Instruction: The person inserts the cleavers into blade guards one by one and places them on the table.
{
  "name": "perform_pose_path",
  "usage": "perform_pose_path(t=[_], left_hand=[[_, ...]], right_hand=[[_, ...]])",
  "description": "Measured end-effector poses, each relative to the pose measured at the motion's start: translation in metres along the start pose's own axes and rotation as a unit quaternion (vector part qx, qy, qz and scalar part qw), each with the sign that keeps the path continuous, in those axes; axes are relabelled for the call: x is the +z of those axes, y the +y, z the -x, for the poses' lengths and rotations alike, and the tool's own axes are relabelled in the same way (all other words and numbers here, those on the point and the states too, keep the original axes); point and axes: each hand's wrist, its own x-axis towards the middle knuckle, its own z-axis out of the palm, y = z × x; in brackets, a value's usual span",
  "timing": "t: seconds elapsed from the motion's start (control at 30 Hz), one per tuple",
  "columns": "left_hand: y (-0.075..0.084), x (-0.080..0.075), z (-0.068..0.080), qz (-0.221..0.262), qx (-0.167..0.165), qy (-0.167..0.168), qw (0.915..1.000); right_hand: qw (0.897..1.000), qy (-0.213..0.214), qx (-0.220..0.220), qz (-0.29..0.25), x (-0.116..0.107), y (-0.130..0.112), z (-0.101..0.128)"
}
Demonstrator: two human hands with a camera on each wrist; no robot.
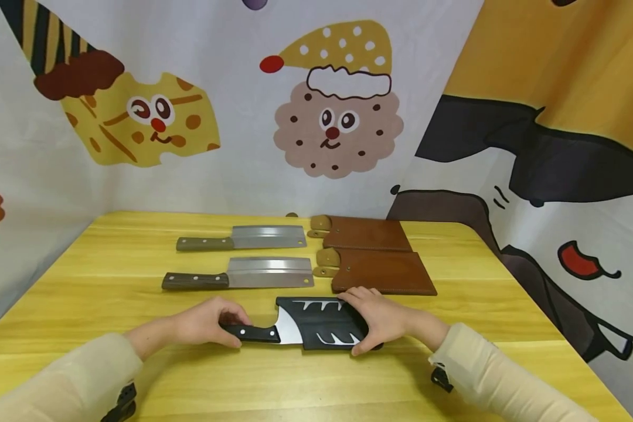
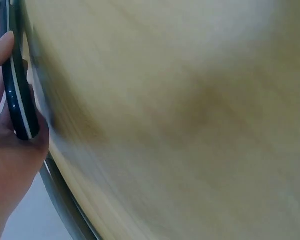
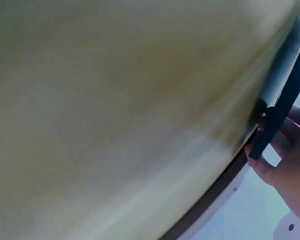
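A cleaver lies near the table's front with its blade partly inside a black sheath (image 1: 324, 325) that bears white tooth-like marks. My left hand (image 1: 211, 322) grips the knife's black handle (image 1: 255, 333), which shows in the left wrist view as a dark riveted handle (image 2: 17, 100) between my fingers. My right hand (image 1: 377, 319) holds the sheath's right end, thumb at the near edge and fingers over the far edge. In the right wrist view my fingertips (image 3: 262, 162) pinch the sheath's dark edge (image 3: 277, 117). A strip of bare blade (image 1: 288, 328) shows between handle and sheath.
On the yellow wooden table (image 1: 137, 275), two bare cleavers (image 1: 240, 237) (image 1: 237, 277) lie behind my hands, handles to the left. Two brown leather sheaths (image 1: 366, 234) (image 1: 380, 272) lie to their right. Cartoon-printed cloth walls (image 1: 316, 117) close in the back and sides.
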Motion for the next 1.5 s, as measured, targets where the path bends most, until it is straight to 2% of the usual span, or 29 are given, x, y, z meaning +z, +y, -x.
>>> perform_pose_path(t=[0.23,0.37,0.57,0.67,0.8,0.9,1.03,1.27,1.5], left_hand=[[-0.002,0.002,-0.002,-0.041,0.009,0.012,0.999],[-0.003,0.003,-0.004,-0.041,0.015,0.011,0.999],[-0.002,-0.001,-0.007,-0.026,0.004,0.001,0.9996],[0.002,-0.011,-0.009,-0.041,0.005,0.013,0.9991],[0.007,-0.031,-0.011,-0.065,-0.014,0.039,0.997],[0.008,-0.046,-0.013,-0.059,-0.03,0.054,0.9964],[0.004,-0.062,-0.013,-0.07,-0.031,0.079,0.9939],[-0.009,-0.081,-0.01,-0.109,-0.053,0.108,0.9866],[-0.022,-0.087,-0.007,-0.117,-0.069,0.118,0.9837]], right_hand=[[0.999,-0.033,0.001,0.019,0.0,0.004,-0.007],[0.998,-0.054,0.003,0.029,-0.003,0.003,-0.011],[0.997,-0.066,0.002,0.042,-0.01,0.001,-0.014],[0.998,-0.05,-0.01,0.036,-0.02,0.003,-0.013],[1.0,-0.015,-0.011,0.014,-0.038,0.013,-0.011],[1.0,0.006,0.006,0.0,-0.05,0.024,-0.01],[0.999,0.022,0.032,-0.019,-0.061,0.041,-0.007],[0.996,0.025,0.069,-0.043,-0.065,0.068,-0.009],[0.993,0.001,0.105,-0.05,-0.058,0.083,-0.015]])
